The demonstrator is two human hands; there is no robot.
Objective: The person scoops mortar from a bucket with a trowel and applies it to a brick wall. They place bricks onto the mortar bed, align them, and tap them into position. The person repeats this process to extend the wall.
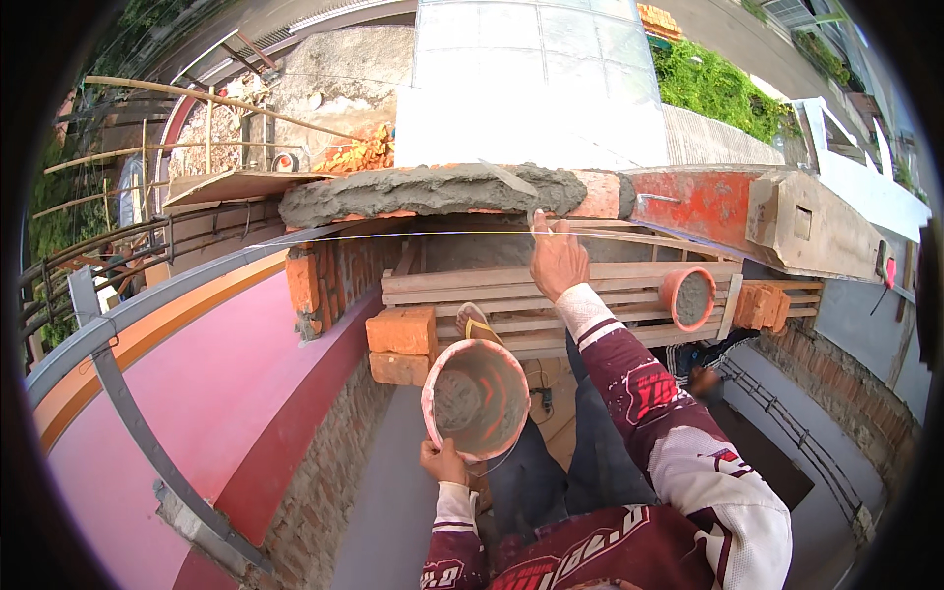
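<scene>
My left hand [443,461] grips the near rim of an orange bucket [429,403], tilted so its inside shows, with grey mortar [470,393] coating the bottom and walls. My right hand [559,256] is closed around a trowel, its handle mostly hidden in the fingers. The trowel blade [509,179] lies on a thick bed of wet mortar [413,193] spread along the top of a brick wall [598,194]. Just on the near side of the wall, a taut yellow string line [442,233] runs past my right hand.
Wooden slats [472,287] form a platform under my sandalled foot [474,320]. Stacked bricks [401,334] stand at its left, a second mortar bucket [688,298] and more bricks [760,306] at its right. A wooden formwork beam [816,226] extends rightward; a person [704,379] is below.
</scene>
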